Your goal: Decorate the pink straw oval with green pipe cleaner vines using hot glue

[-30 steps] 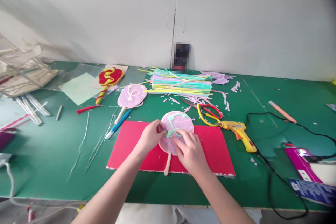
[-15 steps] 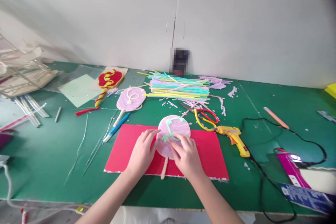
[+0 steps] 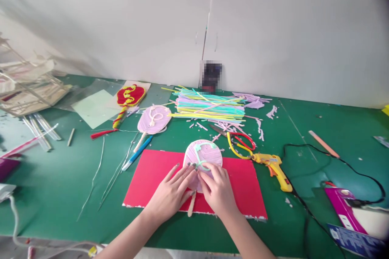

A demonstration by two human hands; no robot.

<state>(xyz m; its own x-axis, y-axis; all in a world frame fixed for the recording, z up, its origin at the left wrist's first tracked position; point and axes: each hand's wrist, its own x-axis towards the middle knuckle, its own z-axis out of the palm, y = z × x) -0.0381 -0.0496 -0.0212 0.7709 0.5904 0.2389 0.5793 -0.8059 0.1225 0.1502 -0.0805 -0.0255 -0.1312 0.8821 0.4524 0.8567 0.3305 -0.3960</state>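
Observation:
A round lilac fan [image 3: 190,156] with a pale stick handle lies on a red board [image 3: 152,174]. Mint-green pipe cleaner [image 3: 206,145] forms a curved line across its face. My left hand [image 3: 172,192] lies flat on the fan's lower left, fingers stretched out, with the fingertips by the green strip's lower end. From the right, my right hand [image 3: 219,184] pinches the green pipe cleaner near the fan's middle. Its fingers partly cover the strip, and both hands hide the fan's lower part.
Behind lie a second lilac fan [image 3: 154,120], a red-and-yellow fan [image 3: 131,95] and a bundle of pastel pipe cleaners [image 3: 209,103]. Scissors [image 3: 243,141] and a yellow glue gun [image 3: 275,168] with a black cord sit to the right. A blue pen [image 3: 136,153] lies left.
My left hand has moved from the fan's left edge onto its lower face, fingers now flat. My right hand stays at the green strip. The view has tilted slightly upward.

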